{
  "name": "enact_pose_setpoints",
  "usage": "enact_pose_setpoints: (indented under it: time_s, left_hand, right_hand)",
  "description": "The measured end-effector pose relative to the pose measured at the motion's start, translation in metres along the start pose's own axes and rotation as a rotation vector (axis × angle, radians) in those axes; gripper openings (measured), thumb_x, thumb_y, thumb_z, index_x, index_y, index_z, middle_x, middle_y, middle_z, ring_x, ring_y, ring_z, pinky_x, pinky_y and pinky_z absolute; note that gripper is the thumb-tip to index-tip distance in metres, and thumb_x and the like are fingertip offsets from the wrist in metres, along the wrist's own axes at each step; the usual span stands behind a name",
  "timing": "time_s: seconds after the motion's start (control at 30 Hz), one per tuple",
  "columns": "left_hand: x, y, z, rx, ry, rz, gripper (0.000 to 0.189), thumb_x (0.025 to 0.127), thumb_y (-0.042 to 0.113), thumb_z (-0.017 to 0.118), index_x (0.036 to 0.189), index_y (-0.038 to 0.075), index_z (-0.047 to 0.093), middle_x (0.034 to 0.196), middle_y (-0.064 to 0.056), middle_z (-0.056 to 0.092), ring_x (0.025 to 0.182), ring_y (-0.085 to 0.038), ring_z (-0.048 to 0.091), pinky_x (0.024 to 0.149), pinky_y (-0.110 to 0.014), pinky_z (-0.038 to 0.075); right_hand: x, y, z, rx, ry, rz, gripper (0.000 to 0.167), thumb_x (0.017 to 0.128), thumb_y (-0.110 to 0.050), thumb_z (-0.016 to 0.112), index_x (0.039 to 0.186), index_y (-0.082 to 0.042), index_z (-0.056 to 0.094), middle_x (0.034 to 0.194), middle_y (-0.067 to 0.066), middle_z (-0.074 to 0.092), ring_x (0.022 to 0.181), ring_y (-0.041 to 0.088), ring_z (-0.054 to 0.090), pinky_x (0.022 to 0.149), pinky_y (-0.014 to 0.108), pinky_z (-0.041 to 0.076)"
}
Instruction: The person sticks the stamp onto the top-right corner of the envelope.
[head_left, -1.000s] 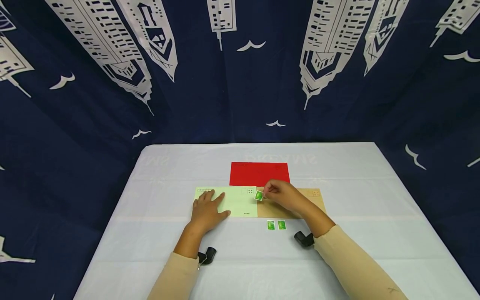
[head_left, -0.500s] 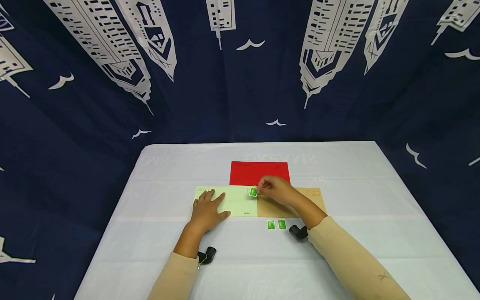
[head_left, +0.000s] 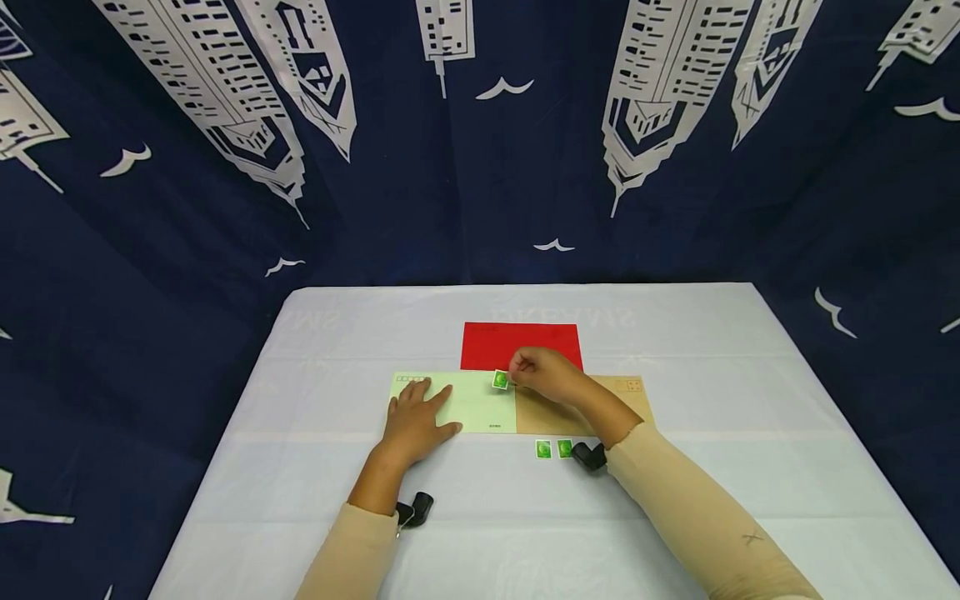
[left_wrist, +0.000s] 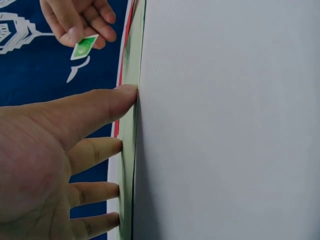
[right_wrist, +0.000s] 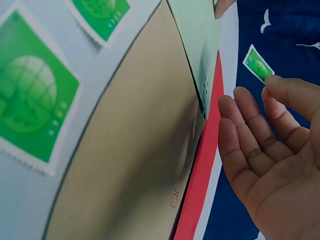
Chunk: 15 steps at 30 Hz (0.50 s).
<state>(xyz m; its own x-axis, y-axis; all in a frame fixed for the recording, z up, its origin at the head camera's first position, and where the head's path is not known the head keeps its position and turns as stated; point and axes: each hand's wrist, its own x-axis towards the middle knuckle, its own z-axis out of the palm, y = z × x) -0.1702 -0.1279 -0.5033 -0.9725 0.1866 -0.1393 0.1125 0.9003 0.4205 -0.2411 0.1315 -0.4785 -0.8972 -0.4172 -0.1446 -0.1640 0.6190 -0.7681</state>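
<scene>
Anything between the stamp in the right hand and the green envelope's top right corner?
Nothing visible does: the stamp is above the green envelope, with a gap below. Other fingers of the right hand hang lower, beside it; the left hand rests farther left.

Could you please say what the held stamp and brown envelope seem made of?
The held stamp: probably smooth paper, given its printed face and toothed white edge. The brown envelope: likely matte kraft paper, given its dull tan surface.
</scene>
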Motion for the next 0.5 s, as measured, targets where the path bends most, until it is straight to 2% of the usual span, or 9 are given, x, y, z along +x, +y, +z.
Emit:
enact_pose_setpoints:
  time_s: [0.5]
  left_hand:
    - [0.0003, 0.0000, -0.0003, 0.005, -0.002, 0.000, 0.068, 0.090, 0.041, 0.073, 0.150, 0.017, 0.052, 0.160, -0.021, 0.035, 0.152, -0.045, 0.024, 0.119, -0.070, 0.021]
  right_hand:
    - [0.0101, -0.0040, 0.0075, -0.029, -0.032, 0.028, 0.005, 0.097, -0.016, 0.066, 0.096, -0.011, 0.066, 0.097, 0.003, 0.067, 0.091, 0.018, 0.059, 0.081, 0.026, 0.050]
